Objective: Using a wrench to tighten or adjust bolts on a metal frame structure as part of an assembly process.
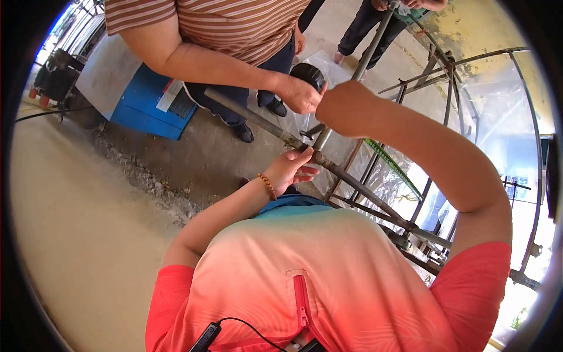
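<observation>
Grey metal pipes (pixel 355 183) are crossed before the torso (pixel 328 264). One is touched near the crossing by the thumb of the left hand (pixel 287 168), its fingers loosely spread. The right hand (pixel 346 108) is curled beside a co-worker's hand (pixel 298 94); what it grips cannot be told. Floor (pixel 199 155) is bordered by a blue machine (pixel 149 105); rightward, room is narrowed by a frame (pixel 450 64).

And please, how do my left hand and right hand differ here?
The left hand has its fingers partly spread, thumb at the metal pipe; the right hand is curled. The left wrist has a beaded bracelet; the right shows none. Both hands are ungloved.
</observation>
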The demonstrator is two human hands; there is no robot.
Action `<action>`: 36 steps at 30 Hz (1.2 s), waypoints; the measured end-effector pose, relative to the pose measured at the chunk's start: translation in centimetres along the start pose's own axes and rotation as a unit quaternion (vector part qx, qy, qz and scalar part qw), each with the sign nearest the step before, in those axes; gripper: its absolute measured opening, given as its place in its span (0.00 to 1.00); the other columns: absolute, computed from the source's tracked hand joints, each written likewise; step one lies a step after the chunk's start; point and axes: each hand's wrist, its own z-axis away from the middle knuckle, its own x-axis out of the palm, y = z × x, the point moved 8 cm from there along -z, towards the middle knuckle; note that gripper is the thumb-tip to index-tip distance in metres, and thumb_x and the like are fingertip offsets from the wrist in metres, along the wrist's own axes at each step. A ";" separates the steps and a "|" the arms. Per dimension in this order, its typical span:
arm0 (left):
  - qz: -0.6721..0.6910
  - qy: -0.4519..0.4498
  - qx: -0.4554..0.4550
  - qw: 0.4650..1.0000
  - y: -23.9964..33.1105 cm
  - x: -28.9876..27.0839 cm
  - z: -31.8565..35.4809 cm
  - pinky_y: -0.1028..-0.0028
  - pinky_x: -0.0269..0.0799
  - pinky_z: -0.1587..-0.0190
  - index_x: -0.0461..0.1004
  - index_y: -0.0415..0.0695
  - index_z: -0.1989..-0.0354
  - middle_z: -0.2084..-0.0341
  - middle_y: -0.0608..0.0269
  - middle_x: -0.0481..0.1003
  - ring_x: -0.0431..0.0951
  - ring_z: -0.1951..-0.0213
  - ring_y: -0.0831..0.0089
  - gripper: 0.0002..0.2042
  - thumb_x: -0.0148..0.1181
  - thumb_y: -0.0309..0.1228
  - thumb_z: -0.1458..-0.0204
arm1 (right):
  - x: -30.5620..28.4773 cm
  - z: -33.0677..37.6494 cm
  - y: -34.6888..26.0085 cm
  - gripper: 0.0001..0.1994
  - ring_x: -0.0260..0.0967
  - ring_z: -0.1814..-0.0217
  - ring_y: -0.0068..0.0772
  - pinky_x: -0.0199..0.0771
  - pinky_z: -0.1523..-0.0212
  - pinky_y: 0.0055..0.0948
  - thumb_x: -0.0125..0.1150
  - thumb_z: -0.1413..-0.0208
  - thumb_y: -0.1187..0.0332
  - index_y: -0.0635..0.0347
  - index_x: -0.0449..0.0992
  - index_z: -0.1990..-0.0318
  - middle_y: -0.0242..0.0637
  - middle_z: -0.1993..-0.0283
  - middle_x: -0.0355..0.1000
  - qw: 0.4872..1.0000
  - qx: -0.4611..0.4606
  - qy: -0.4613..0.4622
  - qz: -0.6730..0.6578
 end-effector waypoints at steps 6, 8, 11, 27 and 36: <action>-0.015 -0.009 -0.006 1.000 -0.8 -0.3 0.4 0.75 0.69 0.62 0.69 0.46 0.63 0.65 0.63 0.72 0.74 0.61 0.73 0.19 0.55 0.50 0.52 | 3.6 2.1 -0.9 0.08 0.71 0.72 0.39 0.69 0.70 0.37 0.51 0.50 0.64 0.42 0.75 0.64 0.36 0.74 0.71 0.989 0.098 0.007 -0.114; -0.020 -0.024 -0.010 0.999 -0.8 -0.2 0.4 0.75 0.69 0.62 0.69 0.46 0.64 0.65 0.63 0.72 0.74 0.62 0.73 0.20 0.56 0.50 0.53 | 0.7 4.0 -0.1 0.08 0.71 0.72 0.40 0.69 0.69 0.36 0.52 0.50 0.64 0.44 0.75 0.63 0.37 0.73 0.71 0.989 0.069 0.042 -0.127; -0.027 -0.022 -0.025 0.999 -0.6 -0.3 0.3 0.73 0.69 0.60 0.69 0.47 0.65 0.68 0.64 0.73 0.74 0.61 0.71 0.17 0.56 0.48 0.51 | -1.5 8.2 1.4 0.09 0.68 0.76 0.37 0.69 0.70 0.30 0.55 0.51 0.65 0.55 0.75 0.63 0.37 0.74 0.72 0.945 0.070 0.190 -0.257; -0.073 -0.101 -0.066 0.990 1.0 0.4 0.8 0.75 0.68 0.59 0.71 0.46 0.64 0.66 0.65 0.74 0.73 0.62 0.73 0.18 0.58 0.48 0.53 | 8.3 6.1 -7.8 0.23 0.69 0.73 0.54 0.68 0.74 0.43 0.55 0.54 0.45 0.60 0.69 0.73 0.48 0.80 0.70 0.642 0.432 0.299 -0.558; -0.091 -0.136 -0.057 0.985 1.3 0.7 0.7 0.77 0.69 0.62 0.72 0.46 0.60 0.68 0.67 0.74 0.74 0.66 0.75 0.21 0.54 0.52 0.52 | 4.8 5.4 -6.0 0.12 0.69 0.76 0.46 0.67 0.76 0.40 0.56 0.55 0.59 0.56 0.64 0.73 0.38 0.82 0.68 0.905 0.224 0.232 -0.278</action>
